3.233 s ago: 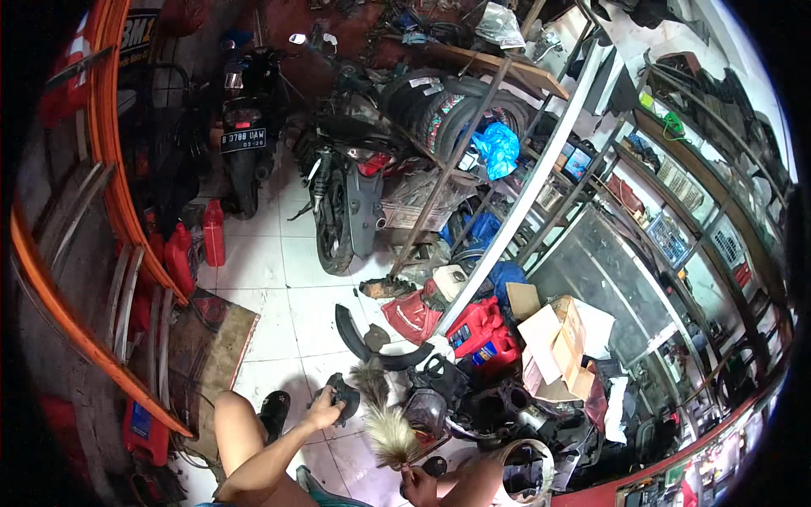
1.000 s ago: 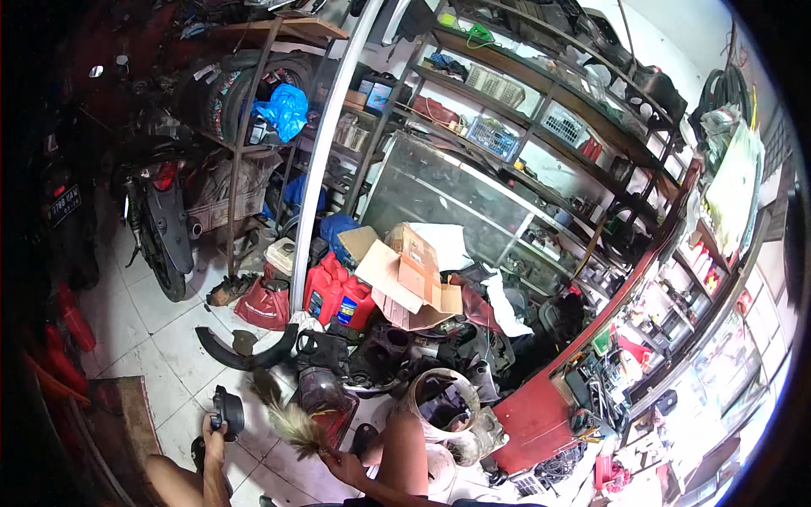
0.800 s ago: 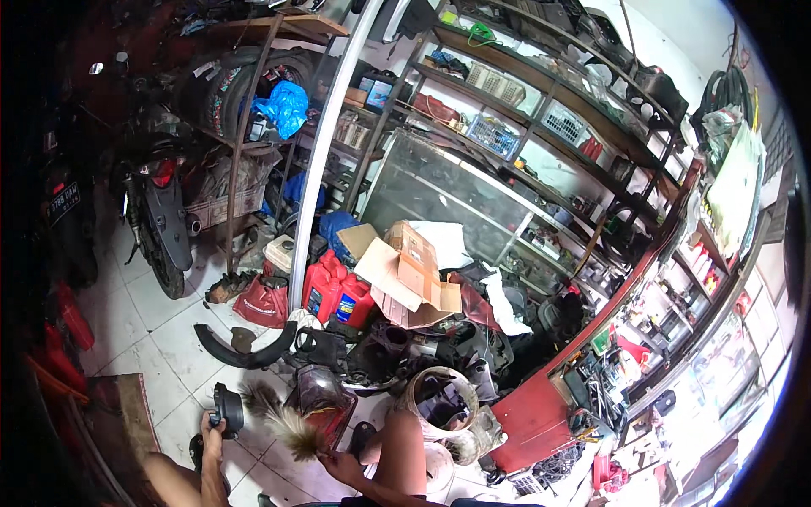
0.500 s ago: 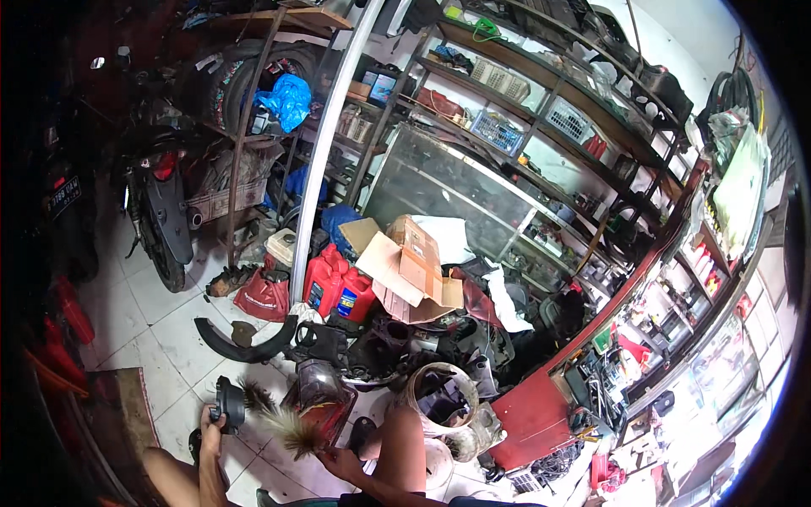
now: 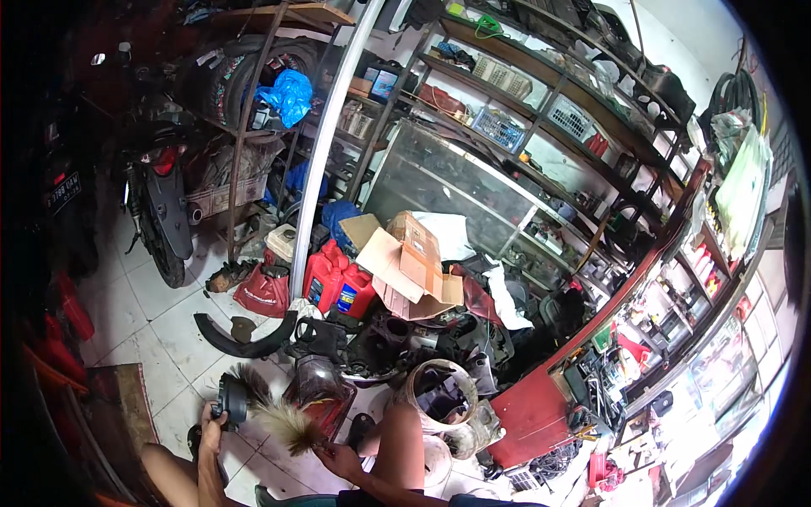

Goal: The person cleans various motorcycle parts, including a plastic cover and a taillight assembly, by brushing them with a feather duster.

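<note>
The left hand [image 5: 211, 425] is gripping a round black part [image 5: 231, 397] by its near left side, thumb and fingers bending around the edge. The right hand [image 5: 340, 460] is pinching the base of a feather duster [image 5: 291, 427], whose pale plumes are pointing away from it toward the left hand. The duster's dark tip is reaching the right side of the round part, though whether it is touching or only overlapping is too small to tell. Beyond the right hand, a clear-and-red shell [image 5: 317, 390] is lying on the tiles, and a whitish bucket [image 5: 409, 390] is standing to that hand's right. Ahead of the left hand, a curved black strip [image 5: 221, 340] is resting on the floor. Farther beyond both hands, red jugs [image 5: 323, 283] are sitting beside an opened cardboard box [image 5: 420, 264].
</note>
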Motion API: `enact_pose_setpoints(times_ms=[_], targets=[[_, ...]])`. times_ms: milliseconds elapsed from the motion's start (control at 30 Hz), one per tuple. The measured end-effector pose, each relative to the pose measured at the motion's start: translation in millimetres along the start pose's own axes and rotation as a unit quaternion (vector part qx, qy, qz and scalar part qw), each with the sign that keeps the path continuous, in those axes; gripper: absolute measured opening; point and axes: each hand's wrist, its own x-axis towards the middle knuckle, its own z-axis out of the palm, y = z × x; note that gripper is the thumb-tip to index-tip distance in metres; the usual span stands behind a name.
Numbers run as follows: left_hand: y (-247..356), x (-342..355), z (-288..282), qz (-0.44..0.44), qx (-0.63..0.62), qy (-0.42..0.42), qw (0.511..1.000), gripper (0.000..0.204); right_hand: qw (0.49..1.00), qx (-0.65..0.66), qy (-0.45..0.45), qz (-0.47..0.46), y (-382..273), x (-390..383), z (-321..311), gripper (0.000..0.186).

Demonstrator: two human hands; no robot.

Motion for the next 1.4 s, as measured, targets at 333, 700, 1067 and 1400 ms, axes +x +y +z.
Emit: enact_pose_setpoints(times_ms=[333, 700, 1067, 1400], targets=[[2, -2, 9, 0.031, 0.01, -0.004, 0.999, 0.018, 1.0, 0.012, 0.024, -0.013, -7, 0, -4, 0.048], [-44, 28, -30, 0.059, -0.08, -0.036, 0.994, 0.024, 0.999, 0.02, -0.031, -0.002, -17, -3, -4, 0.046], [9, -1, 6, 0.023, -0.071, 0.006, 0.997, 0.021, 0.99, 0.092, 0.076, -0.073, -10, -3, 5, 0.044], [-25, 6, -26, 0.014, -0.055, 0.043, 0.997, 0.019, 0.997, 0.047, -0.024, -0.048, -8, 1, 13, 0.04]])
